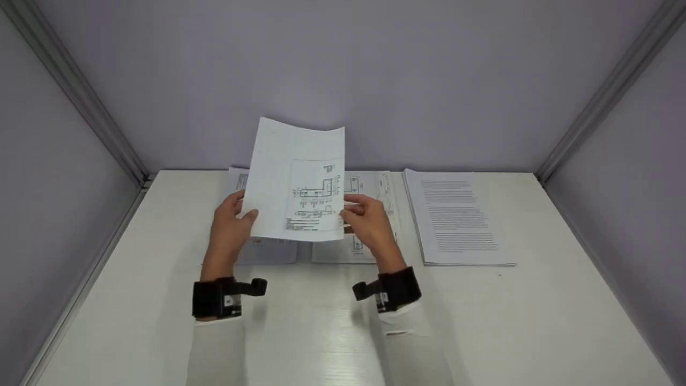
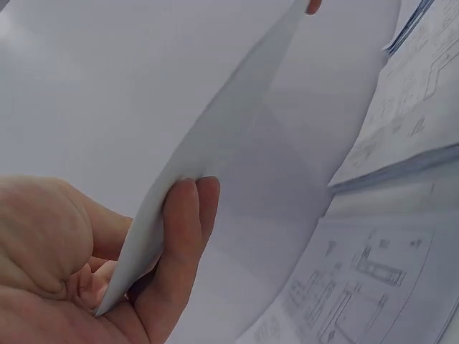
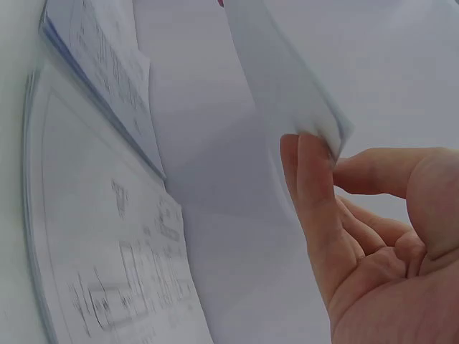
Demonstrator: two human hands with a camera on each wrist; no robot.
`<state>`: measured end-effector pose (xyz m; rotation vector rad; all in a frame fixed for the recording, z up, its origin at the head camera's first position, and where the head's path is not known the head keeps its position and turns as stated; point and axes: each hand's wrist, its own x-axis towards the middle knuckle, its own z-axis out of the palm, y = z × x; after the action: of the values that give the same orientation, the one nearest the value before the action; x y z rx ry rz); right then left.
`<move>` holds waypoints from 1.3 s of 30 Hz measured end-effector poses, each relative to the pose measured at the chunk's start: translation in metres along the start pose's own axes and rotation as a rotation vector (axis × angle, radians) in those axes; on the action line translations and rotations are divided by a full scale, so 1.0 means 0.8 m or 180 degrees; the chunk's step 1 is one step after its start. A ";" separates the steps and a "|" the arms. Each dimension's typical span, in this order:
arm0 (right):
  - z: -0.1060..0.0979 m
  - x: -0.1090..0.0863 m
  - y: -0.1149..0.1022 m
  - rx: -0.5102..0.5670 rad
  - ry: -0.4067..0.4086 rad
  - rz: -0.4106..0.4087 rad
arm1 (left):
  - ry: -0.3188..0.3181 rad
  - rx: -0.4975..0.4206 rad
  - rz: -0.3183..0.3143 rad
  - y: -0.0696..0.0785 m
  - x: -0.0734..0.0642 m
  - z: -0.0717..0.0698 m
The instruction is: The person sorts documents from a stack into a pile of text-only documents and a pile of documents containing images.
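Observation:
A white sheet of paper (image 1: 273, 177) printed with a technical drawing is held up above the table, its top edge bowed. My left hand (image 1: 231, 228) pinches its left edge, thumb on the near face and fingers behind, as the left wrist view shows at the paper (image 2: 193, 143). On the opposite edge my right hand (image 1: 371, 222) pinches the lower corner between thumb and fingers. Whether it is one sheet or several cannot be told. Below it lie a left stack of drawings (image 1: 276, 253) and a middle stack of drawings (image 1: 383, 214), both partly hidden by the paper.
To the right lies a stack of text pages (image 1: 461, 220). All the stacks rest towards the back of a white table (image 1: 321, 332), close to the grey back wall (image 1: 429, 80). Grey side panels (image 1: 59, 150) stand at both sides. Each wrist wears a black camera strap (image 1: 214, 298).

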<state>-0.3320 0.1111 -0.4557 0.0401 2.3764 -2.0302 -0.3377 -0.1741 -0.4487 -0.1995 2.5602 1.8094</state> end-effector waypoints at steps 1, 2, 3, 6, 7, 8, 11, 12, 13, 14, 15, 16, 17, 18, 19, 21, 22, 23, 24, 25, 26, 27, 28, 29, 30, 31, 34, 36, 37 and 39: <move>0.012 0.000 0.000 0.0019 -0.0072 0.0001 | 0.0086 0.0037 -0.0036 -0.004 -0.001 -0.010; 0.024 -0.001 0.000 0.0019 -0.0145 0.0014 | 0.0174 0.0064 -0.0069 -0.009 -0.002 -0.019; 0.035 -0.002 0.001 0.0022 -0.0225 0.0029 | 0.0254 0.0057 -0.0122 -0.013 -0.003 -0.027; 0.065 -0.007 0.004 -0.0070 -0.0448 0.0073 | 0.0416 0.0012 -0.0321 -0.026 -0.007 -0.048; 0.073 -0.009 0.005 -0.0116 -0.0511 0.0084 | 0.0459 -0.0014 -0.0375 -0.031 -0.008 -0.054; 0.081 -0.011 0.006 -0.0149 -0.0558 0.0101 | 0.0497 -0.0037 -0.0414 -0.035 -0.009 -0.059; 0.097 -0.015 0.010 -0.0210 -0.0617 0.0137 | 0.0576 -0.0106 -0.0492 -0.047 -0.011 -0.067; 0.101 -0.016 0.012 -0.0218 -0.0614 0.0152 | 0.0587 -0.0128 -0.0508 -0.050 -0.012 -0.068; 0.104 -0.017 0.013 -0.0220 -0.0609 0.0174 | 0.0585 -0.0140 -0.0535 -0.053 -0.013 -0.068; 0.107 -0.018 0.015 -0.0238 -0.0602 0.0192 | 0.0580 -0.0164 -0.0556 -0.057 -0.013 -0.068; 0.109 -0.019 0.017 -0.0257 -0.0609 0.0206 | 0.0568 -0.0195 -0.0573 -0.060 -0.014 -0.067; 0.110 -0.020 0.019 -0.0279 -0.0619 0.0228 | 0.0547 -0.0208 -0.0590 -0.063 -0.014 -0.067; 0.111 -0.020 0.021 -0.0306 -0.0635 0.0246 | 0.0532 -0.0222 -0.0603 -0.066 -0.014 -0.066; 0.112 -0.020 0.022 -0.0342 -0.0653 0.0263 | 0.0519 -0.0219 -0.0610 -0.069 -0.014 -0.065; 0.113 -0.020 0.024 -0.0380 -0.0669 0.0279 | 0.0507 -0.0224 -0.0612 -0.071 -0.014 -0.064; 0.113 -0.018 0.028 -0.0437 -0.0681 0.0291 | 0.0489 -0.0264 -0.0589 -0.075 -0.013 -0.062; 0.113 -0.017 0.029 -0.0446 -0.0679 0.0294 | 0.0478 -0.0267 -0.0584 -0.077 -0.011 -0.061; 0.114 -0.016 0.031 -0.0460 -0.0672 0.0289 | 0.0472 -0.0280 -0.0581 -0.079 -0.010 -0.060; 0.114 -0.014 0.033 -0.0457 -0.0669 0.0292 | 0.0480 -0.0275 -0.0578 -0.080 -0.009 -0.058; 0.113 -0.013 0.035 -0.0470 -0.0664 0.0293 | 0.0486 -0.0291 -0.0579 -0.081 -0.007 -0.057; 0.113 -0.012 0.037 -0.0486 -0.0664 0.0291 | 0.0498 -0.0282 -0.0592 -0.083 -0.006 -0.055; 0.113 -0.011 0.039 -0.0493 -0.0669 0.0300 | 0.0509 -0.0261 -0.0615 -0.084 -0.004 -0.054; 0.113 -0.010 0.042 -0.0502 -0.0679 0.0317 | 0.0511 -0.0257 -0.0635 -0.086 -0.002 -0.053; 0.113 -0.010 0.044 -0.0523 -0.0686 0.0332 | 0.0512 -0.0256 -0.0659 -0.087 -0.001 -0.051; 0.113 -0.009 0.046 -0.0535 -0.0697 0.0354 | 0.0512 -0.0242 -0.0680 -0.088 0.000 -0.050; 0.113 -0.009 0.048 -0.0559 -0.0702 0.0368 | 0.0500 -0.0225 -0.0703 -0.089 0.001 -0.049; 0.113 -0.008 0.052 -0.0557 -0.0732 0.0422 | 0.0465 -0.0170 -0.0716 -0.092 0.002 -0.048; 0.113 -0.008 0.055 -0.0553 -0.0758 0.0450 | 0.0447 -0.0120 -0.0694 -0.093 0.002 -0.047; 0.113 -0.008 0.056 -0.0553 -0.0773 0.0459 | 0.0440 -0.0112 -0.0672 -0.094 0.002 -0.047; 0.113 -0.007 0.058 -0.0554 -0.0794 0.0477 | 0.0430 -0.0126 -0.0632 -0.094 0.001 -0.046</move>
<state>-0.3252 0.0292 -0.5153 -0.0345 2.3068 -1.6513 -0.3281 -0.2332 -0.5074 -0.5733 2.4845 1.8319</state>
